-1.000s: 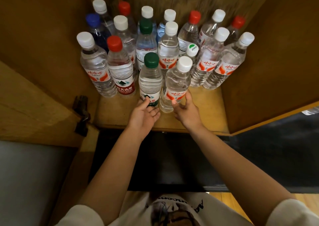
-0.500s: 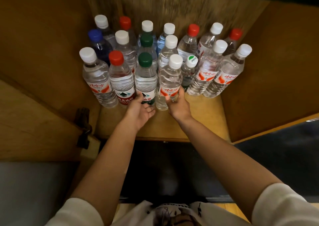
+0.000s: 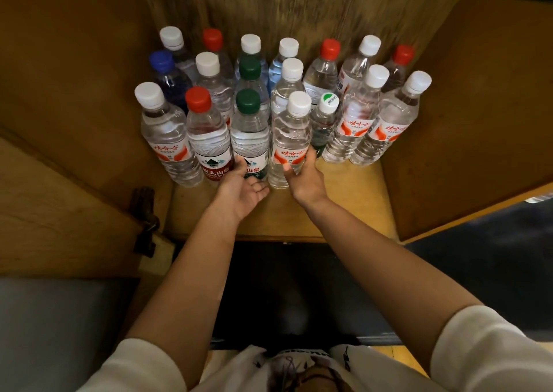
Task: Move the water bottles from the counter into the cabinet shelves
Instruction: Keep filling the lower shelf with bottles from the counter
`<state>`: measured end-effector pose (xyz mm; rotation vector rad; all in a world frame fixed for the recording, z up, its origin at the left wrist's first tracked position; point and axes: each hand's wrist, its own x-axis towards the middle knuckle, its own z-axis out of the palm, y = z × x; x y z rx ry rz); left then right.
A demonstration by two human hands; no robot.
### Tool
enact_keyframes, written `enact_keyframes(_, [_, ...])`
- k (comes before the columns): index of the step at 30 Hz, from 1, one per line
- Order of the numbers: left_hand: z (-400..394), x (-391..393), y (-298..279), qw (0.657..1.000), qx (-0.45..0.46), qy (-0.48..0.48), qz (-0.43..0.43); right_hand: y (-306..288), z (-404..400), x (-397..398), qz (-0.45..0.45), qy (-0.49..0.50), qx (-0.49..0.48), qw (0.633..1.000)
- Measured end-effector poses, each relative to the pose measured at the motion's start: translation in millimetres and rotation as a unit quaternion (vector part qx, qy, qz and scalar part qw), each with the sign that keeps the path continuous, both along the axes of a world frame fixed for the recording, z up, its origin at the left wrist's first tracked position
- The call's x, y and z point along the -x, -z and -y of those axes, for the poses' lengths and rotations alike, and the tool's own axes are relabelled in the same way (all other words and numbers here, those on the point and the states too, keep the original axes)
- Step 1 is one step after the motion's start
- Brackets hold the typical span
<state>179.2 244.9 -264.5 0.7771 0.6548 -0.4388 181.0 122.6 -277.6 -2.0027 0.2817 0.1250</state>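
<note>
Several clear water bottles with white, red, green and blue caps stand packed in rows on the wooden cabinet shelf (image 3: 344,203). In the front row, my left hand (image 3: 244,186) wraps the lower part of a green-capped bottle (image 3: 249,135). Right beside it, my right hand (image 3: 305,177) grips the base of a white-capped bottle (image 3: 291,134) with an orange label. Both bottles stand upright on the shelf, touching their neighbours. A small bottle with a green-and-white cap (image 3: 324,119) stands just behind my right hand.
The cabinet's right wall (image 3: 466,116) and back panel close in the bottles. An open wooden door (image 3: 59,212) with a dark hinge (image 3: 145,221) stands at the left. Bare shelf lies in front of the bottles, with a dark surface (image 3: 478,272) below.
Both hands slid the green-capped and white-capped bottles deeper into the shelf, in line with the front row. My arms reach further forward.
</note>
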Motion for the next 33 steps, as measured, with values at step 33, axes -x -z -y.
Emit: enact_keyframes(33, [295.8, 127.8, 10.7, 0.784, -0.375, 0.441, 0.222, -6.7, 371.2, 169.9, -0.089, -0.042, -0.035, 0.994])
